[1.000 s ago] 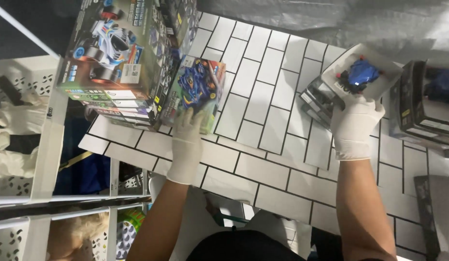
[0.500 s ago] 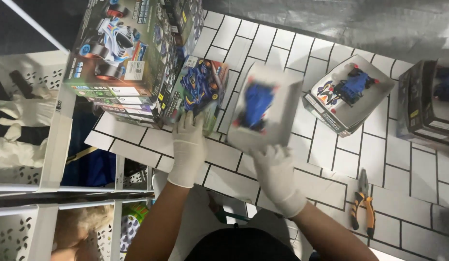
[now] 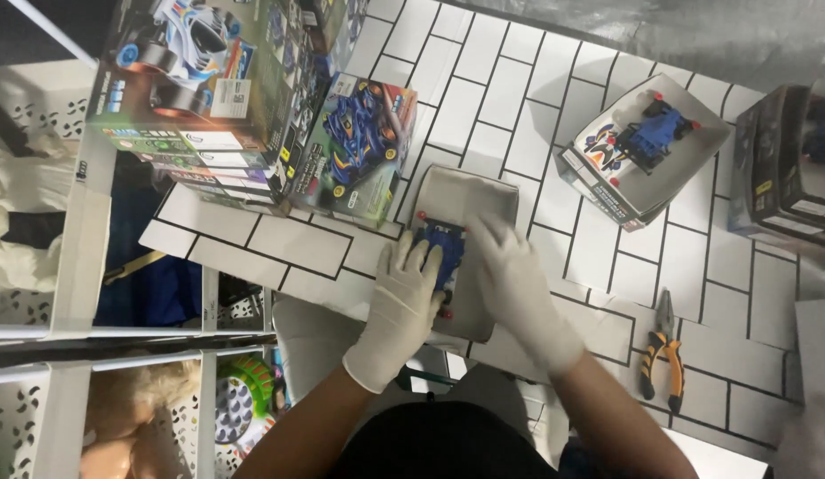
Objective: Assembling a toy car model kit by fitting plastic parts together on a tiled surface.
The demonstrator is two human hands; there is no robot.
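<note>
At the table's near edge, both hands (image 3: 461, 288) holding blue toy car (image 3: 441, 251) on grey tray (image 3: 465, 200), pliers (image 3: 663, 350) right.

The person wears thin white disposable gloves on the left hand (image 3: 403, 306) and right hand (image 3: 519, 288), cuffs ending at the wrists, forearms bare, and a dark top.

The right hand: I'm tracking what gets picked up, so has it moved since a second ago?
Yes. The right hand left the open toy-car box and now rests leftward on the tray.
</note>
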